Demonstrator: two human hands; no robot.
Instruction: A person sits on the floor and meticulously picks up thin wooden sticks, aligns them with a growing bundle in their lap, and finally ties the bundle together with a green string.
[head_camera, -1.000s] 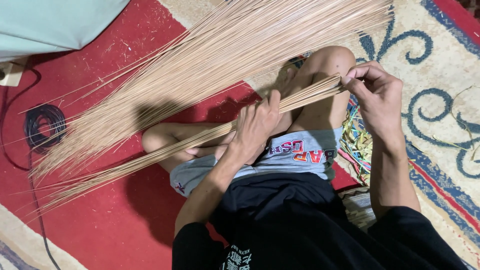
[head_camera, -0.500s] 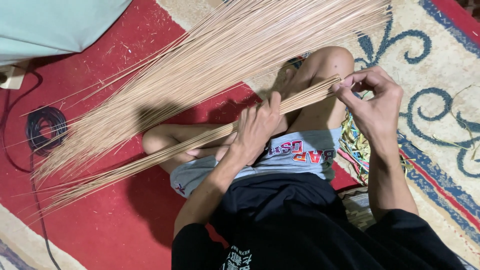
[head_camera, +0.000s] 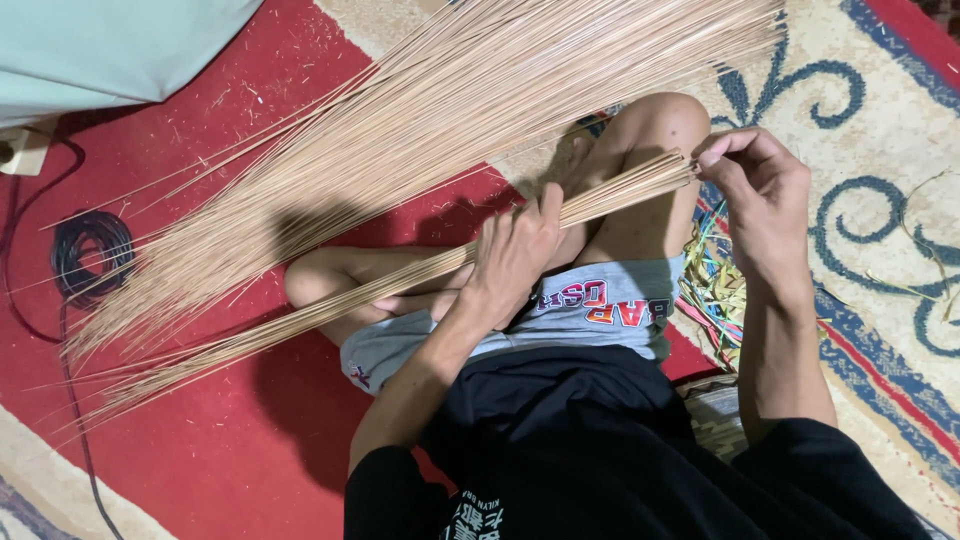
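Clasping the stick bundle (head_camera: 400, 285) mid-length, left hand (head_camera: 515, 255) grip closed; right hand (head_camera: 765, 195) pinches its end.

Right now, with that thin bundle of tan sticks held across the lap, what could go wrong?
The thin bundle of tan sticks fans loose at its far end, so sticks might slip out. The left hand grips only mid-length, while the right hand pinches the butt ends, whose stiff tips could prick fingers.

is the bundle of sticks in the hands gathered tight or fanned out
Gathered tight: the left hand wraps the stick bundle; the right hand pinches its end.
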